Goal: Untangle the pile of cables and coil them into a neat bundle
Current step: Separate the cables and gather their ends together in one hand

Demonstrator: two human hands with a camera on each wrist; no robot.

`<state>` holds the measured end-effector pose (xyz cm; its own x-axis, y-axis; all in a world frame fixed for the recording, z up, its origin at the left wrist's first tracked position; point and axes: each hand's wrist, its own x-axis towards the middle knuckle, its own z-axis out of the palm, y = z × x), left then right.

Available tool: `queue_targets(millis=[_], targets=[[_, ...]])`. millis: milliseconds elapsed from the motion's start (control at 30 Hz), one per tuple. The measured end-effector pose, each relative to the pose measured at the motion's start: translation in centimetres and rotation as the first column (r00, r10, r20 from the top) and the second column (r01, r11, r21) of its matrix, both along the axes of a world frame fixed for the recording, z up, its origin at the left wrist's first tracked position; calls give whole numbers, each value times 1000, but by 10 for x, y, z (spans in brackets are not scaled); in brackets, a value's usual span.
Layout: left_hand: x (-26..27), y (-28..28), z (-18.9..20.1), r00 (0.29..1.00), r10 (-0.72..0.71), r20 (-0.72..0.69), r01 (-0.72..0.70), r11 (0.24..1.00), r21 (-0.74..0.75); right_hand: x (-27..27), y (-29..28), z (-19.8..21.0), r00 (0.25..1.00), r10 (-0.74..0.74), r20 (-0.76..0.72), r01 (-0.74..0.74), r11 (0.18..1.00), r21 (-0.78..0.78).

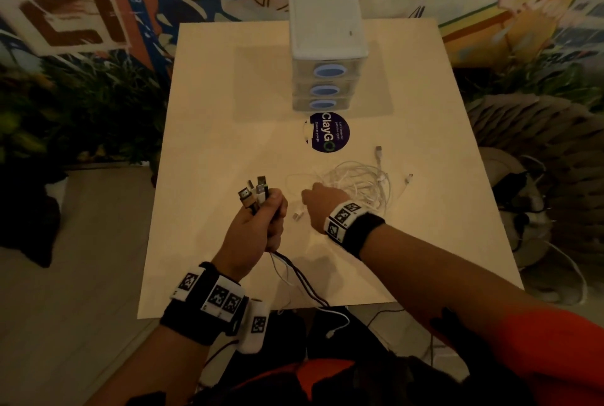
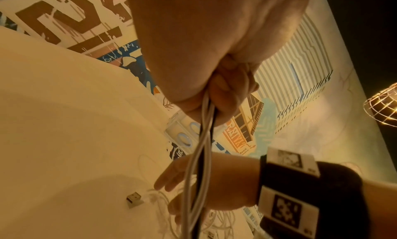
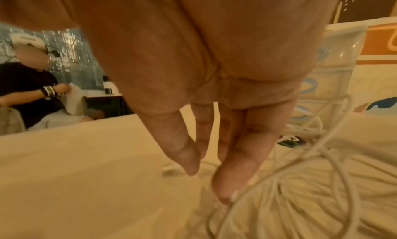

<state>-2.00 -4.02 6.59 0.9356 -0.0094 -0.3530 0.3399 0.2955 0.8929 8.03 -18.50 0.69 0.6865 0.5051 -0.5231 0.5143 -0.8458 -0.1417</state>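
On the left, a bunch of cable ends (image 1: 254, 196) is held upright in the left hand (image 1: 258, 229), the grip closed tightly around it, so that several plugs stand up above the fist. Below the fist, black and white leads (image 1: 295, 278) are seen trailing toward the near edge of the desk (image 1: 209, 131) and over it. In the left wrist view the same strands (image 2: 201, 157) are shown hanging from between the curled fingers (image 2: 227, 89).

Just to the right, the right hand (image 1: 318, 206) is lowered onto the near left part of a loose tangle of white cables (image 1: 359, 181), which lies on the desk right of centre. In the right wrist view the fingers (image 3: 234, 171) are seen straight and close together, pointing down, with their tips touching white strands (image 3: 300, 200); nothing is pinched. A single white plug (image 1: 297, 215) lies between the two hands.

Farther off, a round dark sticker (image 1: 328, 132) is fixed to the desk, and behind it a small stack of drawers (image 1: 328, 55) is set.
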Motion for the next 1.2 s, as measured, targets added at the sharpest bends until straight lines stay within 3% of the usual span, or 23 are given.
queue_targets(millis=[167, 267, 600, 733, 833, 933, 1067, 1200], targets=[[0, 7, -3, 999, 46, -21, -47, 999, -11, 4, -1, -13, 997, 13, 70, -7, 996, -94], [3, 5, -2, 999, 44, -23, -44, 999, -10, 4, 3, -14, 998, -5, 61, 10, 997, -74], [14, -2, -4, 999, 19, -27, -18, 1000, 8, 5, 3, -14, 987, 130, 92, -122, 989, -89], [17, -4, -6, 999, 42, -29, -40, 997, 63, 1, 2, -6, 996, -5, 86, -6, 992, 127], [19, -3, -11, 994, 108, -23, -104, 986, 133, 2, -9, 15, 976, -197, 96, 142, 901, 411], [20, -8, -14, 985, 170, -29, -161, 966, 202, 5, -30, 40, 929, -370, 2, 288, 726, 624], [25, -24, -6, 990, 139, 8, -136, 951, 279, -1, -51, 66, 873, -473, -115, 389, 537, 748], [32, -46, 11, 994, 85, 64, -97, 973, 209, -14, -61, 81, 889, -431, -152, 373, 494, 785]])
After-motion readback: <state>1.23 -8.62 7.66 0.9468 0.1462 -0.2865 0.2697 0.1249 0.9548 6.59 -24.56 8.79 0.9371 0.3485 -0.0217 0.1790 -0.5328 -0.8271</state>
